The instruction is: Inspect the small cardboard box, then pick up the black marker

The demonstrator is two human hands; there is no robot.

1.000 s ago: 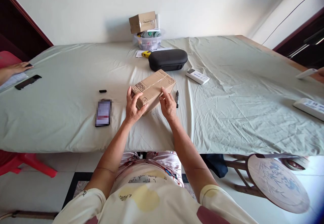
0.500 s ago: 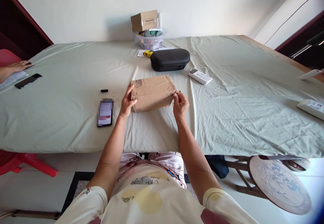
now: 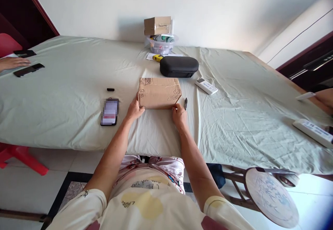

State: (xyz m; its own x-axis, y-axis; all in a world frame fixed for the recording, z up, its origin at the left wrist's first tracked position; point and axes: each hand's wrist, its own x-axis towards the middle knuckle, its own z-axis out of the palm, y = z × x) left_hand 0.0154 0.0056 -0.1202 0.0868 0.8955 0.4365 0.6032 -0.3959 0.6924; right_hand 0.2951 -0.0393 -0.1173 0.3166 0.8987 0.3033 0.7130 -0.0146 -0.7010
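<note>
A brown cardboard box [image 3: 159, 93] with black ink drawings in its corners rests on the cloth in front of me. My left hand [image 3: 135, 108] grips its near left corner, the thumb along the front edge. At the near right corner my right hand [image 3: 179, 115] pinches the box edge with bent fingers. Just right of that hand lies a black marker pen [image 3: 185, 104]. Its small black cap [image 3: 110, 89] appears to lie apart, on the left. A phone [image 3: 110, 112] with a lit, blurred screen is left of my left hand.
Behind the box sit a black hard case [image 3: 179, 66], a white power bank [image 3: 206, 86] and a yellow tape measure [image 3: 158, 58]. A clear tub [image 3: 161, 46] carries another carton [image 3: 157, 25] by the wall. At the far left, another person's hand [image 3: 16, 62] rests near dark phones.
The box has come down flatter and straighter on the cloth, with both hands still on it. The marker pen shows more beside my right hand. My view has shifted slightly.
</note>
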